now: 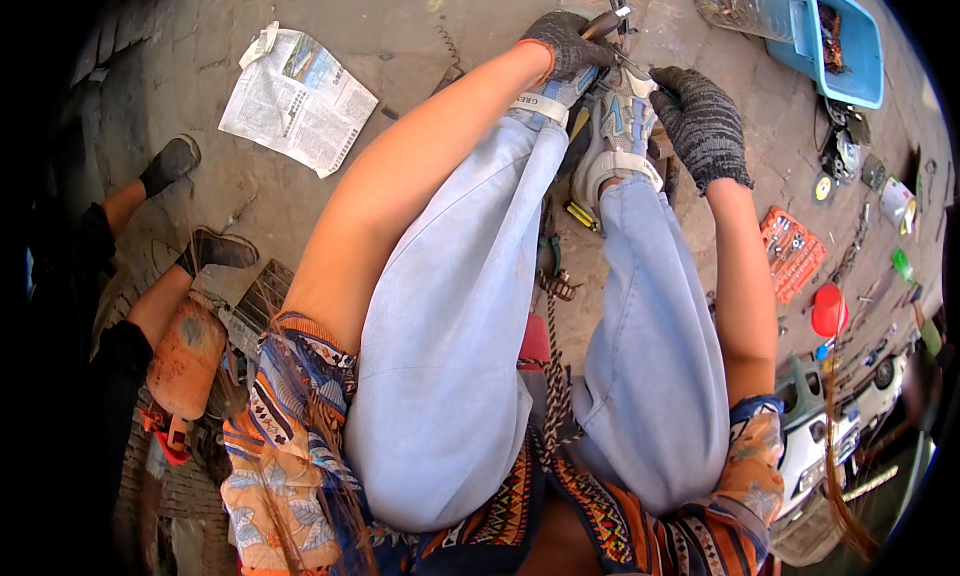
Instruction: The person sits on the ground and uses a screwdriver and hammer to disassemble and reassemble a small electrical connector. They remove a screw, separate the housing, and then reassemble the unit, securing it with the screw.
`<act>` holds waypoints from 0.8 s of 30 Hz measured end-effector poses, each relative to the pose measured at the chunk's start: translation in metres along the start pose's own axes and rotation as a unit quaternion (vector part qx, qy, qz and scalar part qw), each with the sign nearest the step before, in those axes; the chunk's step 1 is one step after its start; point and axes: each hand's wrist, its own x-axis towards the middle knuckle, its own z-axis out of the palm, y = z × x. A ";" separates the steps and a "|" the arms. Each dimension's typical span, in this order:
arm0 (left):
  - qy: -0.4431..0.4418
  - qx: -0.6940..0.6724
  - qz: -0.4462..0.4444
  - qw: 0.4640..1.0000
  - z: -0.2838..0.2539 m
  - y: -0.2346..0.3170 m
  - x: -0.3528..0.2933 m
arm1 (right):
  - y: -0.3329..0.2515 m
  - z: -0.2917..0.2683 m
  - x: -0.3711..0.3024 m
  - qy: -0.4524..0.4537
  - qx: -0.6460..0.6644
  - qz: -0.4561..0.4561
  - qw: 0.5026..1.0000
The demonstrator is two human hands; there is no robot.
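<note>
Dusty ground (400, 46), newspaper (300, 104) on L, blue bin (862, 38) upper R, gloved L hand (570, 46) pinching brown-handled tool (606, 24), gloved R hand (705, 126) curled, cannot tell if gripping.

Pale, even light falls across a dusty, stained grey-brown paved floor (390, 31), with a newspaper (300, 106) spread at upper left, a blue bin (851, 88) at upper right and a white vehicle (812, 461) standing at lower right.
</note>
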 end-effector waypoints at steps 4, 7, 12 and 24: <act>-0.005 -0.023 -0.019 1.000 0.000 0.000 -0.002 | -0.010 -0.020 0.014 -0.049 -0.109 0.015 0.993; 0.001 -0.009 -0.009 1.000 -0.002 -0.003 -0.003 | -0.008 -0.022 0.030 -0.054 -0.144 -0.050 0.987; -0.004 -0.003 -0.002 1.000 -0.003 0.007 -0.005 | -0.004 -0.027 0.047 -0.038 -0.196 -0.089 0.976; 0.016 -0.015 -0.005 1.000 -0.001 0.007 -0.006 | -0.004 -0.035 0.033 0.080 -0.275 -0.122 0.950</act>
